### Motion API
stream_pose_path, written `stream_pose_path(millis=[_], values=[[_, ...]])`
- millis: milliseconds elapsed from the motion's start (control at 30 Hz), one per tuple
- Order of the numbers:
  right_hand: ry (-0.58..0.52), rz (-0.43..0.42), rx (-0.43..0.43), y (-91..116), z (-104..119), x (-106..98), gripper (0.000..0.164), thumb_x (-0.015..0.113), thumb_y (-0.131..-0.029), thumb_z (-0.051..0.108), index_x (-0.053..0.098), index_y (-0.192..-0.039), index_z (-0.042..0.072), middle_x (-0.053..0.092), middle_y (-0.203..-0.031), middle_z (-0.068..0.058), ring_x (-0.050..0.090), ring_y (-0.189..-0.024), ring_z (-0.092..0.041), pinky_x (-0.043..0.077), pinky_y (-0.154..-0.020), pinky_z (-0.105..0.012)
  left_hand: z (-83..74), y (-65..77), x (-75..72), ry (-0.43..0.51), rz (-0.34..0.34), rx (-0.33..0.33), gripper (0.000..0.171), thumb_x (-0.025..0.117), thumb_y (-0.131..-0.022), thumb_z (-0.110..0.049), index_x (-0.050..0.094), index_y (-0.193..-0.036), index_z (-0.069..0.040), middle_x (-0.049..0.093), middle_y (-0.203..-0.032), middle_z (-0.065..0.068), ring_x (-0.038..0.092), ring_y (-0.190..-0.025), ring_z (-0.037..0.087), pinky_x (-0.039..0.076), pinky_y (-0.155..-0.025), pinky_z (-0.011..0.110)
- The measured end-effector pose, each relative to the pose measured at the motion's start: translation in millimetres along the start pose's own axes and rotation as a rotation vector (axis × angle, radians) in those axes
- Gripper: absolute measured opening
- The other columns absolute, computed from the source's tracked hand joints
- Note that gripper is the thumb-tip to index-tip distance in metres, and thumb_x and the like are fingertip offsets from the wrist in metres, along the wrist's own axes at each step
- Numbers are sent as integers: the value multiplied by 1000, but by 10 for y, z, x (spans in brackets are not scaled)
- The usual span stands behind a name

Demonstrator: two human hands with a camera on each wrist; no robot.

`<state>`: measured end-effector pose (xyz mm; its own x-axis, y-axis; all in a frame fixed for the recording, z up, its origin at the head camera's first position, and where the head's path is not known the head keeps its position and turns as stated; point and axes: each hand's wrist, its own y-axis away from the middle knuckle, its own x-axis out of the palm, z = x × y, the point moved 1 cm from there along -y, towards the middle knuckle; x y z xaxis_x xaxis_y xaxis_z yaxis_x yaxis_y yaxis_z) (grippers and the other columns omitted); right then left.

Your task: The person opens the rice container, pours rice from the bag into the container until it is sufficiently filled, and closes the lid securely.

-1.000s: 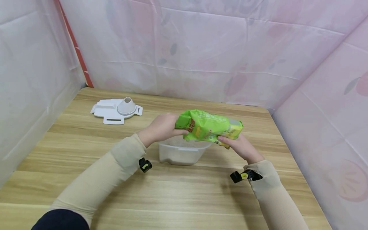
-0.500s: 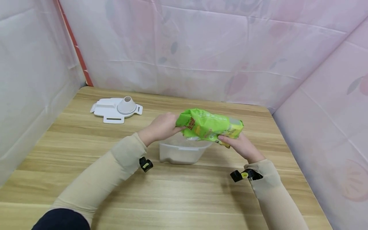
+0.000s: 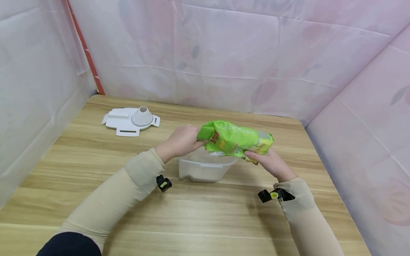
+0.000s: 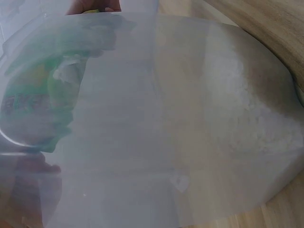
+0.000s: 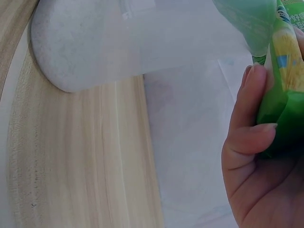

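Note:
A green and yellow printed bag (image 3: 235, 140) lies tilted on its side above a translucent plastic container (image 3: 201, 174). My left hand (image 3: 179, 144) pinches the bag's crumpled left end, over the container's left part. At the other end, my right hand (image 3: 272, 163) grips the yellow bottom, thumb on the near side; the right wrist view shows its fingers (image 5: 247, 99) against the bag (image 5: 285, 109). Below the bag's left end a bit of white shows. Whitish powdery or grainy contents (image 4: 237, 95) lie in the container, seen through its wall in the left wrist view.
A white plastic lid-like piece (image 3: 123, 121) with side flaps and a cone-shaped spout (image 3: 142, 116) lies at the back left of the wooden table (image 3: 192, 217). Pale printed sheets (image 3: 224, 53) hang behind the table and along both sides.
A white patch has come into sight under the bag's left end, and my left thumb has shifted up slightly. Bag and hands otherwise stay nearly in place over the container.

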<state>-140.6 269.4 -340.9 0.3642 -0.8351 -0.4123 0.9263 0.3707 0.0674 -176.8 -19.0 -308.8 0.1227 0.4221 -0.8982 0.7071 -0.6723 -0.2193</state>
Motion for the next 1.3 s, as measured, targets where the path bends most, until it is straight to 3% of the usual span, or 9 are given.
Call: stream_pose_path(millis=[167,433,733,1067,1300], values=[[41,-14,4,52,48,-25,24,60,-92,17,56,-113,7,64,-93,-5,56,-73,-19,49,-61,-30,-31,-1,0,8,28,-23,21,57,-93,-25,64,-102,-8,67,-85,3,62,-73,16,52,-66,28],[14,21,-130,32,163,-17,36,63,-89,8,52,-123,6,62,-111,-8,61,-99,-20,52,-79,-32,-16,-5,-20,3,43,-47,16,60,-92,-25,64,-87,-10,64,-75,0,58,-63,12,48,-57,24],[59,35,-107,23,232,11,38,65,-89,14,52,-123,7,62,-112,-9,61,-99,-20,52,-80,-33,8,-24,-11,-5,78,-71,14,63,-89,-23,67,-86,-10,66,-79,0,60,-67,13,51,-62,28],[57,10,-132,3,232,12,35,65,-88,10,54,-121,6,63,-110,-8,62,-97,-21,52,-78,-32,31,-78,-25,-7,105,-88,14,64,-88,-22,66,-86,-8,65,-77,1,58,-65,14,50,-60,27],[104,-11,-170,-8,335,-7,39,69,-85,10,56,-122,8,64,-110,-8,63,-96,-20,53,-79,-32,70,-114,-52,68,134,-128,13,66,-87,-19,67,-89,-6,67,-83,4,59,-68,14,50,-65,29]])
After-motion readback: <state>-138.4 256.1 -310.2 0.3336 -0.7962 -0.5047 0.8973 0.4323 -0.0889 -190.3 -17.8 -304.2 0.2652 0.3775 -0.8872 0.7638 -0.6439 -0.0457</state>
